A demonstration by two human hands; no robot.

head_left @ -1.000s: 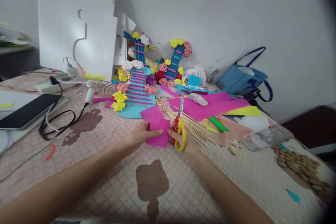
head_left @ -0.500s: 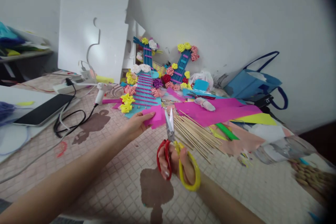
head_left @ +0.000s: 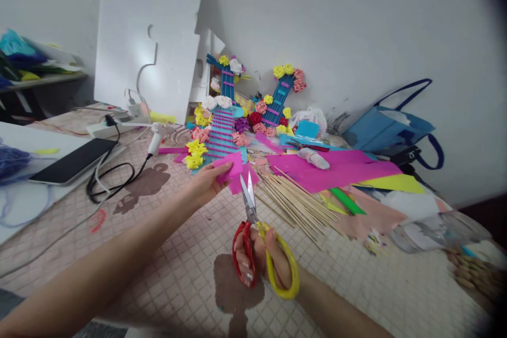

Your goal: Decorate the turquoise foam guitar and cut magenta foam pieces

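Observation:
Between thumb and fingers my left hand (head_left: pixel 209 182) pinches pink paper (head_left: pixel 232 166), near the middle of the table. A second pink piece (head_left: pixel 247 179) shows just beyond and to the right of it, behind the scissor blades. My right hand (head_left: pixel 261 259) has its fingers through the red and yellow handles of large scissors (head_left: pixel 250 208). Their blades are parted and point away from me, close to the pink paper. Whether a blade touches the paper is hard to tell.
Thin wooden sticks (head_left: pixel 297 200) and pink sheets (head_left: pixel 336 169) lie to the right. Flower-decorated blue pieces (head_left: pixel 222 134) stand behind. A glue gun (head_left: pixel 156 140), black phone (head_left: pixel 73 161) and cables are left; a blue bag (head_left: pixel 388 129) and a clear jar (head_left: pixel 439 229) are right.
The scissors have moved slightly left and toward me, their blades still parted. The two pink pieces now show further apart. The whole view has shifted a little.

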